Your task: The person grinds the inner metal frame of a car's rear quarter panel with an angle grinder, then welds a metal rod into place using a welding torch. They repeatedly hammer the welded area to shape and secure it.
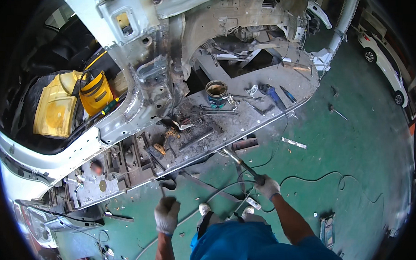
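My left hand, in a white work glove, is closed in a fist below the bench edge. A thin dark rod sticks up from it; its kind is not clear. My right hand, also gloved, grips the dark handle of a long metal-shafted tool. The tool slants up and left, its far end at the edge of the metal work platform; I cannot make out its head. Between the hands and the car body, loose tools lie on the platform, among them an orange-handled tool.
An open can, a blue power tool and wrenches lie on the platform. A black hose snakes over the green floor, past my feet. A hammer and a floor jack are at right. A white car stands beyond.
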A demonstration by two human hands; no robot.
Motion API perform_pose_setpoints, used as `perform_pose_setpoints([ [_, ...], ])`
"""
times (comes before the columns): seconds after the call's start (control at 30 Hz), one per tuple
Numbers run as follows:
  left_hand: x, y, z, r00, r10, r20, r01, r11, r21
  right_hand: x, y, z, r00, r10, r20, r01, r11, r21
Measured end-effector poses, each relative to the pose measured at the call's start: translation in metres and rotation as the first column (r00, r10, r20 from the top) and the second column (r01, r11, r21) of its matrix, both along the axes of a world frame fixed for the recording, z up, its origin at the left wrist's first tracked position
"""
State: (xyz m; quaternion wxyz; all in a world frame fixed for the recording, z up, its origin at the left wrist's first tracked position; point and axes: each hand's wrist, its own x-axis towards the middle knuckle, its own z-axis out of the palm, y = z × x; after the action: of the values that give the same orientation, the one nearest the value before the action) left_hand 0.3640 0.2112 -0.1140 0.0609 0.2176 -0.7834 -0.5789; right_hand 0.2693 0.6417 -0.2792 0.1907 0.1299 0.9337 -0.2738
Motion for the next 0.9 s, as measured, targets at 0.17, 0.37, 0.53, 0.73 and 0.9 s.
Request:
perform_pose_setpoints([
  [0.17,0.079,-0.001,-0.045,0.942,0.274,0.192,-0.295,0.951,0.088,-0.145,-0.018,-0.034,0.989,0.053,0.135,-0.067,0.992,0.106],
  [0.37,0.073,-0.023,-0.066,0.914,0.008,0.406,-0.065,0.99,0.125,-0.354,-0.121,-0.09,0.986,0.115,0.119,-0.134,0.978,0.162],
  [0.53,-0.028,-0.063,-0.129,0.817,-0.34,0.465,0.21,0.927,0.31,-0.488,-0.207,-0.162,0.998,0.053,-0.041,-0.046,0.986,0.161],
  [0.73,-0.117,-0.064,-0.125,0.769,-0.416,0.486,0.248,0.894,0.372,-0.547,-0.198,-0.211,0.988,0.1,-0.121,-0.087,0.991,0.105],
  [0.9,-0.169,-0.033,-0.098,0.756,-0.554,0.348,0.425,0.82,0.383,-0.378,-0.183,-0.13,0.847,-0.046,-0.529,0.116,0.988,0.101],
])
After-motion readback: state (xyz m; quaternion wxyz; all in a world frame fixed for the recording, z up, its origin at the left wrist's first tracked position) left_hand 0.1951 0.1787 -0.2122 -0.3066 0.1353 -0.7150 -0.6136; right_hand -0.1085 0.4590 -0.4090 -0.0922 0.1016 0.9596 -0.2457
